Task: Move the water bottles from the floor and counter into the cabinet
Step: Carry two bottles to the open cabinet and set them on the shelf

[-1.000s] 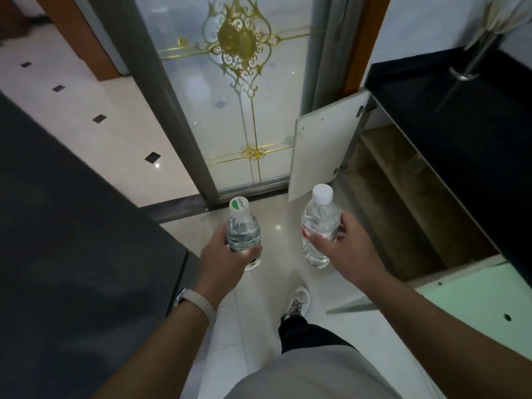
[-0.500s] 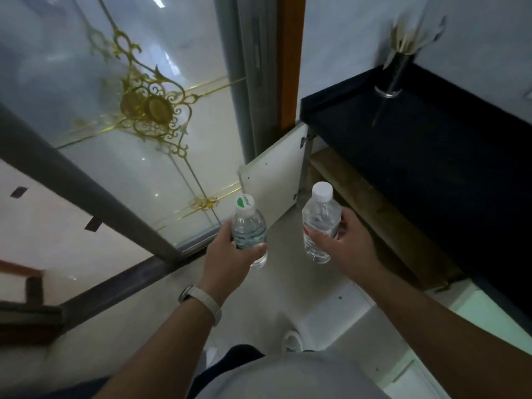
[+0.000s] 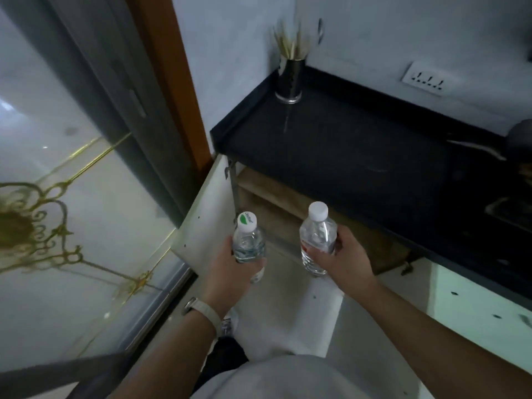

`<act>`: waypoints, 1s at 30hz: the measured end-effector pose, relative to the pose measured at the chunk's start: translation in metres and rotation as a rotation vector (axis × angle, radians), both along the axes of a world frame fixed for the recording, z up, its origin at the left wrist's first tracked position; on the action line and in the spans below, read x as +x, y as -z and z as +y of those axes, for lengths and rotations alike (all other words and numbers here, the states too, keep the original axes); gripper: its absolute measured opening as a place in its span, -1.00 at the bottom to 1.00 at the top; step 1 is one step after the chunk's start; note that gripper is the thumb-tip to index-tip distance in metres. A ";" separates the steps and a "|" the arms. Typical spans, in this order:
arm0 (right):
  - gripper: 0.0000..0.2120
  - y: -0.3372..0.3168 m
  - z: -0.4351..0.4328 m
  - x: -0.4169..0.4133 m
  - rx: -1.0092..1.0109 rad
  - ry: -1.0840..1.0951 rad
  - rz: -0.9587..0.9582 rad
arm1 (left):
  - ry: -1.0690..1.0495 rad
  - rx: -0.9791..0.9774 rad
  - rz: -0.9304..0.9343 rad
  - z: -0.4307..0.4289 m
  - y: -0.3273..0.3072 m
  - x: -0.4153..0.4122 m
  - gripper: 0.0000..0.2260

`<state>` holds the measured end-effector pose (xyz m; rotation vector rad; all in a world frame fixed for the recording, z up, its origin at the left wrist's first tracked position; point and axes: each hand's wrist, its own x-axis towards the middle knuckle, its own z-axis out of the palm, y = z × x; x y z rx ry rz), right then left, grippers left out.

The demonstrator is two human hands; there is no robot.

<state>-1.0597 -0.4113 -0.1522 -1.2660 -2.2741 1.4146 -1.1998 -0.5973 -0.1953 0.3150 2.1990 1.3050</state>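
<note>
While gripped, bottles point(image 3: 249, 240) fill each hand point(image 3: 230, 272).

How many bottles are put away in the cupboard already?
None that I can see. The cabinet door is open. The left hand holds the green-capped bottle, the right hand the white-capped bottle. Both still need placing on the wooden shelf.

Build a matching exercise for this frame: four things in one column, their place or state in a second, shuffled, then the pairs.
Things:
1. green-capped bottle
2. white-capped bottle
3. metal cup of sticks
4. cabinet door

Places or states:
A. swung open beside the shelf
B. held in the right hand
C. standing at the countertop's back corner
D. held in the left hand

Pairs: 1-D, 2-B, 3-C, 4-A
</note>
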 end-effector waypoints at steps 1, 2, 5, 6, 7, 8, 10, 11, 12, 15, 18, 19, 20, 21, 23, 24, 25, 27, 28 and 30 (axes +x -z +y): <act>-0.53 -0.002 -0.002 -0.010 0.004 0.036 -0.015 | 0.061 -0.010 0.010 0.004 0.002 -0.015 -0.54; -0.54 -0.004 -0.004 -0.020 0.000 0.064 -0.030 | 0.117 -0.024 0.034 0.007 0.004 -0.030 -0.52; -0.52 -0.006 -0.009 -0.047 -0.013 0.115 -0.076 | 0.248 -0.035 0.048 0.016 0.009 -0.070 -0.51; -0.51 -0.006 -0.010 -0.054 -0.019 0.138 -0.084 | 0.280 -0.030 0.034 0.018 0.011 -0.080 -0.54; -0.52 -0.004 -0.011 -0.060 -0.024 0.162 -0.088 | 0.300 -0.028 0.014 0.021 0.012 -0.090 -0.56; -0.54 -0.003 -0.012 -0.065 -0.029 0.183 -0.091 | 0.310 -0.024 -0.002 0.024 0.012 -0.097 -0.58; -0.56 0.001 -0.013 -0.074 -0.034 0.211 -0.107 | 0.313 -0.023 -0.023 0.029 0.015 -0.107 -0.60; -0.55 0.005 -0.012 -0.077 -0.038 0.223 -0.116 | 0.314 -0.015 -0.034 0.032 0.016 -0.111 -0.60; -0.54 0.009 -0.012 -0.079 -0.043 0.238 -0.127 | 0.319 -0.013 -0.038 0.035 0.019 -0.113 -0.60; -0.51 0.025 -0.008 -0.080 -0.067 0.274 -0.147 | 0.316 -0.014 -0.064 0.042 0.028 -0.116 -0.58; -0.51 0.048 0.002 -0.079 -0.085 0.271 -0.153 | 0.279 -0.063 -0.076 0.047 0.045 -0.114 -0.52; -0.50 0.058 0.006 -0.079 -0.091 0.265 -0.159 | 0.258 -0.088 -0.081 0.049 0.051 -0.113 -0.51; -0.49 0.069 0.010 -0.078 -0.100 0.260 -0.163 | 0.249 -0.103 -0.082 0.051 0.058 -0.112 -0.52; -0.49 0.082 0.015 -0.077 -0.117 0.258 -0.159 | 0.249 -0.112 -0.082 0.054 0.067 -0.110 -0.53; -0.49 0.110 0.023 -0.075 -0.155 0.255 -0.140 | 0.238 -0.133 -0.070 0.060 0.089 -0.106 -0.56; -0.51 0.125 0.027 -0.074 -0.162 0.251 -0.134 | 0.223 -0.148 -0.058 0.063 0.101 -0.104 -0.57; -0.52 0.138 0.031 -0.074 -0.160 0.243 -0.130 | 0.206 -0.153 -0.051 0.068 0.112 -0.103 -0.57; -0.53 0.169 0.039 -0.074 -0.147 0.229 -0.122 | 0.178 -0.154 -0.043 0.079 0.145 -0.103 -0.55; -0.53 0.186 0.044 -0.074 -0.137 0.222 -0.114 | 0.162 -0.147 -0.044 0.085 0.164 -0.102 -0.56; -0.53 0.225 0.053 -0.074 -0.126 0.210 -0.095 | 0.140 -0.126 -0.059 0.095 0.203 -0.100 -0.57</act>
